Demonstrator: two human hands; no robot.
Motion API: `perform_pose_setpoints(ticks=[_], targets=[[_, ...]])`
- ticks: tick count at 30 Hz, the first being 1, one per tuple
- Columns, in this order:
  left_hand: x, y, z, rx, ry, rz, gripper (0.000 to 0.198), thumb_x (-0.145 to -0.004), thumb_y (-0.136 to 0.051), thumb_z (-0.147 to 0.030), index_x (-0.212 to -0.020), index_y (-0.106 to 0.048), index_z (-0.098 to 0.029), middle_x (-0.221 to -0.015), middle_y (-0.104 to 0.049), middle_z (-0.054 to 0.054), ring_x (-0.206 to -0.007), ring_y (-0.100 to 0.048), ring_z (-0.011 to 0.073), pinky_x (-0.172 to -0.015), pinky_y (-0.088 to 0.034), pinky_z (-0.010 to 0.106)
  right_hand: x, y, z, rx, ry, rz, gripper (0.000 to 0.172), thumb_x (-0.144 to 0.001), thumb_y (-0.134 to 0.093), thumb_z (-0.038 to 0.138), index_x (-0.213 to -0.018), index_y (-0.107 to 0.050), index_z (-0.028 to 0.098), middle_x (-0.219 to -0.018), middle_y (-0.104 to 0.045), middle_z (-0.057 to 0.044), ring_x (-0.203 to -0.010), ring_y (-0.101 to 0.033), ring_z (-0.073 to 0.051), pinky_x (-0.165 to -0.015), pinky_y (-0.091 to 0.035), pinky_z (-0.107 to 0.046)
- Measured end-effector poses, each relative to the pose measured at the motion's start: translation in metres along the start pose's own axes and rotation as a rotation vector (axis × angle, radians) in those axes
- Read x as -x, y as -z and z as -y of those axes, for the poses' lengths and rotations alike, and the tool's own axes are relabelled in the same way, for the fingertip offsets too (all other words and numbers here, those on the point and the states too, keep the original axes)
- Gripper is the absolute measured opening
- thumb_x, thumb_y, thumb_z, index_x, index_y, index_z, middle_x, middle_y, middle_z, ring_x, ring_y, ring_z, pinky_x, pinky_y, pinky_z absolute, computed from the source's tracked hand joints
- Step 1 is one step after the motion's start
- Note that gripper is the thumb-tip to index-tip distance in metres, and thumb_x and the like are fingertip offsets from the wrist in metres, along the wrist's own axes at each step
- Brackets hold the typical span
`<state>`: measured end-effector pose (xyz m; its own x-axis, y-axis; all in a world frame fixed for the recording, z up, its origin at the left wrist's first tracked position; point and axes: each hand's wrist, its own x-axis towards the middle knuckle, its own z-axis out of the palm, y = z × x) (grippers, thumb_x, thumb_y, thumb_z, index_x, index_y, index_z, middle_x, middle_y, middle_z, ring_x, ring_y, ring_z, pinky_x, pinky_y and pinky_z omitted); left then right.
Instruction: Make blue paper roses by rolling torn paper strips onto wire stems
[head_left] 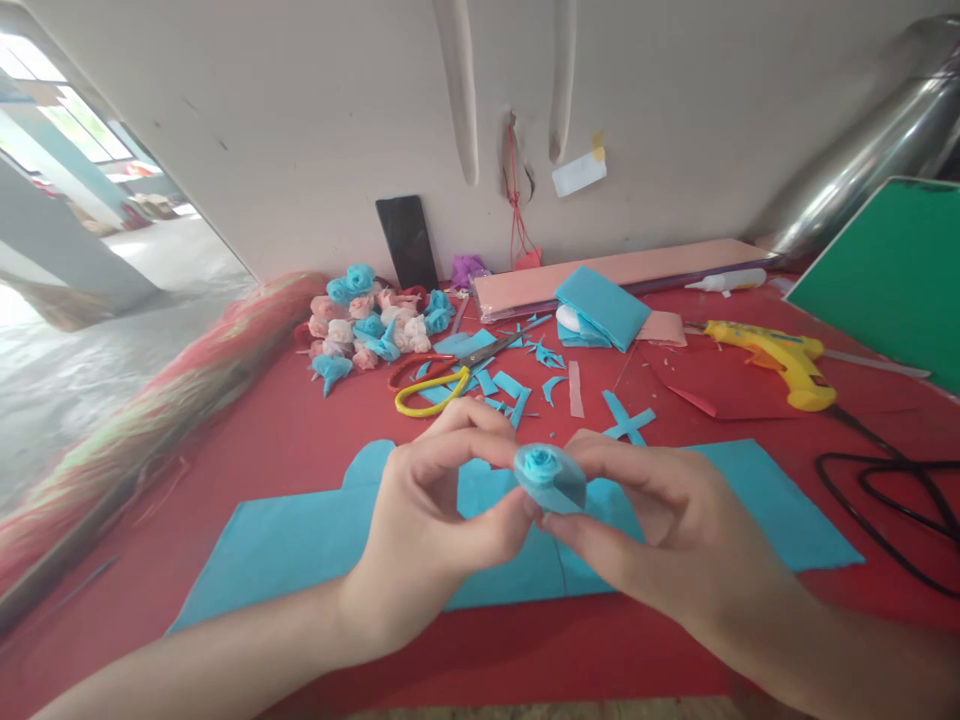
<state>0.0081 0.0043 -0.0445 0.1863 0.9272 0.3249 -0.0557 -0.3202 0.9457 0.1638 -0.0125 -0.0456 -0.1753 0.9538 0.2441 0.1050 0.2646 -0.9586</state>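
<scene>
With left hand (431, 510) and right hand (667, 510), pinching blue rose (546, 472) from both sides.
Held over blue sheet (292, 545) on red table (540, 655), nearer than scissors (466, 378), rose pile (365, 328) and glue gun (776, 352).

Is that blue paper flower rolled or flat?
Rolled in the middle: the small blue paper flower between the left hand and right hand shows tight curls inside a wider petal.

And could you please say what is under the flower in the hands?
Below the flower, held between left hand and right hand, blue paper lies on the red tabletop. The hands and flower hide part of the paper; what lies there cannot be seen.
</scene>
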Motion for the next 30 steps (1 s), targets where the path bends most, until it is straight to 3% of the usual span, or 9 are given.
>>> perform_pose_setpoints(ticks=[9,17,30], targets=[[0.0022,-0.0002,0.0008,-0.026,0.02,-0.002,0.011,-0.068,-0.07,-0.012,-0.062,-0.066,-0.021,-0.069,-0.05,-0.001,-0.069,-0.047,0.014,-0.064,-0.04,0.028,-0.0024,0.0028,0.0026,0.149,0.169,-0.029,0.012,-0.073,-0.066,0.012,-0.062,-0.065,0.017,-0.054,-0.053,0.005,-0.05,-0.048,-0.006,-0.045,-0.039,-0.015],[0.0012,0.0009,0.0005,0.078,0.046,0.08,0.008,-0.075,-0.071,-0.017,-0.072,-0.074,-0.024,-0.075,-0.052,-0.002,-0.069,-0.051,0.0094,-0.062,-0.045,0.021,-0.0004,0.0031,0.0065,0.125,0.099,-0.022,0.016,-0.079,-0.064,0.017,-0.064,-0.067,0.018,-0.056,-0.056,0.005,-0.055,-0.051,-0.007,-0.054,-0.044,-0.016],[0.0003,0.0031,-0.0005,0.099,0.046,0.111,0.007,-0.077,-0.073,-0.02,-0.078,-0.075,-0.027,-0.076,-0.052,-0.004,-0.071,-0.05,0.0073,-0.068,-0.044,0.019,0.001,0.0034,0.0036,0.158,0.184,-0.064,0.014,-0.073,-0.067,0.01,-0.063,-0.065,0.019,-0.054,-0.053,0.007,-0.052,-0.05,-0.006,-0.053,-0.046,-0.016]])
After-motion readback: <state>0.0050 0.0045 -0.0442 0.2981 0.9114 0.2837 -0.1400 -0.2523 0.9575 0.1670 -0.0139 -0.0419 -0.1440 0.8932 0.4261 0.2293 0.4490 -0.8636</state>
